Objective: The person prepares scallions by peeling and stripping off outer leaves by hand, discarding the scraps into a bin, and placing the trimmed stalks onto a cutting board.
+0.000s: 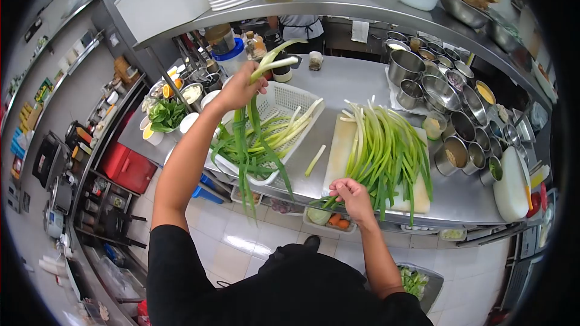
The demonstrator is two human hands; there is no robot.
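Observation:
My left hand (240, 89) is raised and closed around a few green onions (275, 67), pale ends pointing up and right, long leaves hanging down. Below it a white perforated basket (279, 93) holds more green onions. On a cutting board (338, 145) to the right lies a large pile of green onions (386, 151), leaves spilling over the near edge. My right hand (353, 198) is closed in a pinch at the board's front left corner, near leaf tips; what its fingers hold, if anything, is unclear. A loose pale stalk (315, 160) rests between basket and board.
Metal pots and bowls (444, 92) crowd the counter's right side, with a white board (510, 186) leaning nearby. Leafy greens (165, 115) and jars stand at left. A steel shelf (338, 9) spans overhead. A co-worker's apron (300, 26) shows behind. A bin (417, 281) stands below right.

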